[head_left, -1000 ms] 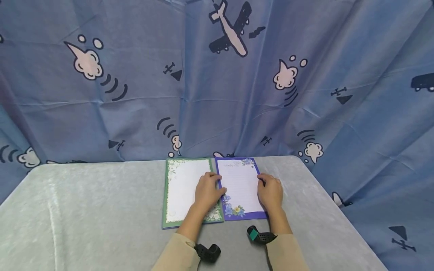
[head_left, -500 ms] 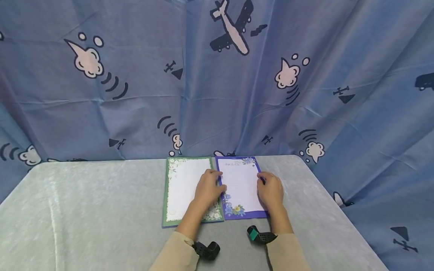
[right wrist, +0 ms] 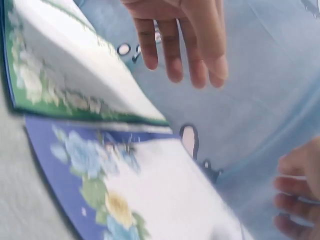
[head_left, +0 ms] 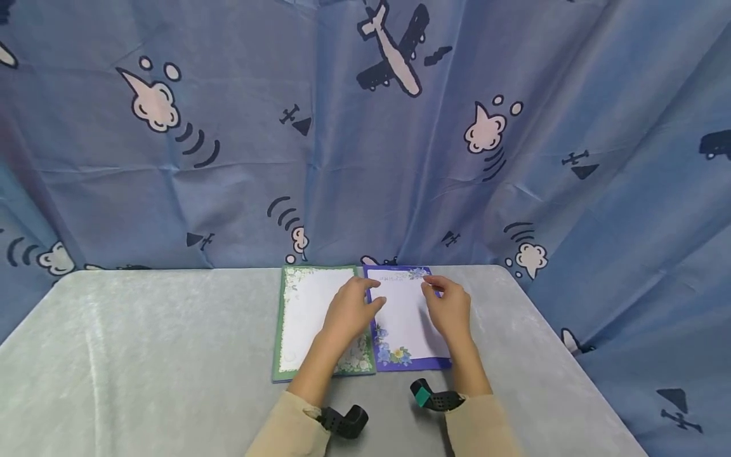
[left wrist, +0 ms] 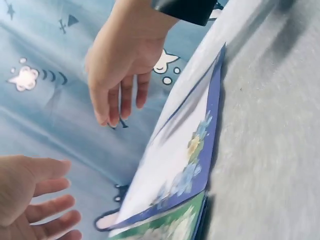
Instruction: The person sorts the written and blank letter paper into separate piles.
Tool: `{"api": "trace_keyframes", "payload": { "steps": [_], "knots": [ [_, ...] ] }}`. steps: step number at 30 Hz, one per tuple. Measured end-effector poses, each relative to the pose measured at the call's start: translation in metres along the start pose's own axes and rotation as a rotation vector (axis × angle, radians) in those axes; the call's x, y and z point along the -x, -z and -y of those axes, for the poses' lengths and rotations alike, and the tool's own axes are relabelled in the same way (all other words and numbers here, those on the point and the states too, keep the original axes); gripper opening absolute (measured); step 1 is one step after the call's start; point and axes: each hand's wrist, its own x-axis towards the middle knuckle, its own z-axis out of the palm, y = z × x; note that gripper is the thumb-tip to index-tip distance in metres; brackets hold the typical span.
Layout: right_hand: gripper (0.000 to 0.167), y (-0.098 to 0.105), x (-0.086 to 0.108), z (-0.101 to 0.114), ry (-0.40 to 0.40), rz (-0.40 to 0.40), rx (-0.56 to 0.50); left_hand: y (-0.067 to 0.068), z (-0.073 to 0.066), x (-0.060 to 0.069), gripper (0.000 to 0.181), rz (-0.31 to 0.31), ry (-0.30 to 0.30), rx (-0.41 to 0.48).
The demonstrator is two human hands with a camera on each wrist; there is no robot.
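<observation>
A purple-bordered sheet of writing paper (head_left: 405,324) with blue and yellow flowers and faint writing at its top lies flat on the table. Left of it lies a green-bordered stack of paper (head_left: 302,324) with white flowers, partly hidden by my left arm. My left hand (head_left: 347,311) hovers over the seam between them, fingers spread and holding nothing. My right hand (head_left: 451,308) is above the purple sheet's right edge, fingers loosely bent. Both wrist views show the left hand (left wrist: 35,200) and the right hand (right wrist: 300,190) raised off the paper, with nothing in either.
A pale grey cloth covers the table (head_left: 171,343). Behind it and to the right hangs a blue curtain (head_left: 240,146) printed with planes and clouds. Black camera mounts (head_left: 345,422) sit on both wrists.
Both hands have risen off the edges of the purple sheet, moving slightly up and inward. The purple sheet and the green stack stay about where they were.
</observation>
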Motion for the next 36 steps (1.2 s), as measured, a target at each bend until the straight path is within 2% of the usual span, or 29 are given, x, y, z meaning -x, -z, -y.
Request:
{"api": "trace_keyframes", "payload": {
  "steps": [4, 7, 13, 17, 20, 25, 29, 36],
  "knots": [
    [0.026, -0.003, 0.003, 0.012, 0.019, -0.016, -0.013, 0.020, -0.002, 0.005, 0.036, 0.014, -0.028, -0.059],
    [0.027, -0.002, 0.004, 0.019, 0.041, 0.019, 0.001, 0.041, 0.003, 0.010, 0.036, 0.014, -0.034, -0.076],
    [0.029, 0.003, 0.004, 0.040, 0.085, 0.096, -0.013, 0.086, 0.023, 0.025, 0.035, -0.034, -0.011, -0.108],
    [0.030, 0.003, 0.008, 0.050, 0.088, 0.137, -0.039, 0.104, 0.038, 0.035, 0.033, -0.084, -0.003, -0.133],
    [0.029, -0.001, 0.011, 0.053, 0.090, 0.156, -0.055, 0.108, 0.051, 0.045, 0.032, -0.111, 0.024, -0.146],
    [0.028, -0.011, 0.016, 0.056, 0.108, 0.168, -0.078, 0.108, 0.072, 0.057, 0.029, -0.178, 0.060, -0.187],
    [0.027, -0.020, 0.020, 0.056, 0.129, 0.181, -0.085, 0.105, 0.084, 0.056, 0.029, -0.219, 0.066, -0.161],
    [0.026, -0.037, 0.023, 0.050, 0.160, 0.160, -0.091, 0.094, 0.104, 0.052, 0.029, -0.221, 0.111, -0.087]
  ]
}}
